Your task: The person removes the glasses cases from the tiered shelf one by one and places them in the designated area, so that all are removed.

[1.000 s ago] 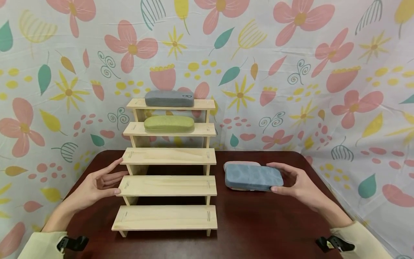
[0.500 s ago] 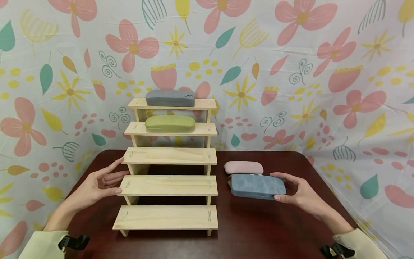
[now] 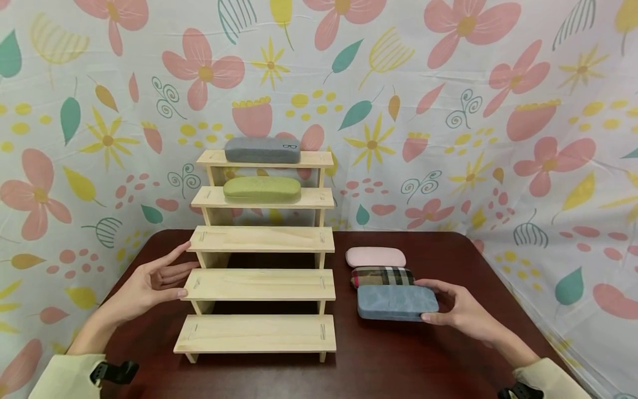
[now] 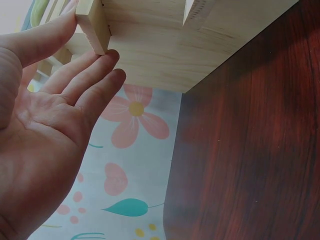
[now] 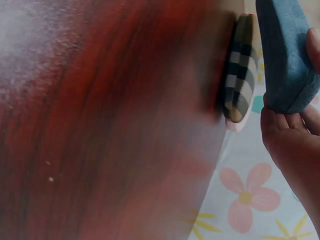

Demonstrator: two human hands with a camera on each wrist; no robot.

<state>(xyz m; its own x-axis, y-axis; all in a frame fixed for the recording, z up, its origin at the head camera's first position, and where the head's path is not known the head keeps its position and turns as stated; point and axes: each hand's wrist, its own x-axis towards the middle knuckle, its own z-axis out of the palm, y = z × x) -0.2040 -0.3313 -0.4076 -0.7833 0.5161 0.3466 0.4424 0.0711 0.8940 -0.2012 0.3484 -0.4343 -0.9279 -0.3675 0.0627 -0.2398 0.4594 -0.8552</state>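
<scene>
A pale wooden tiered stand (image 3: pixel 256 284) stands left of centre in the head view. My left hand (image 3: pixel 152 282) is at its left side. The left wrist view shows that thumb and fingers (image 4: pixel 112 56) on either side of one step's end. My right hand (image 3: pixel 461 307) pinches the right end of a blue glasses case (image 3: pixel 397 303), fingers behind and thumb in front. In the right wrist view the blue case is held above the table. Behind it in the head view are a plaid glasses case (image 3: pixel 381 275), partly covered, and a pink glasses case (image 3: pixel 376 257).
A grey-blue glasses case (image 3: pixel 261 150) sits on the stand's top step, and a green glasses case (image 3: pixel 261 189) on the one below. The three lower steps show bare wood. Beneath everything is a dark red-brown table (image 3: pixel 399 360). A flower-patterned cloth (image 3: pixel 433 144) hangs behind.
My right hand has drawn the blue case toward me, off the other cases. The pink and plaid cases have come into view behind it. The left hand stays on the stand.
</scene>
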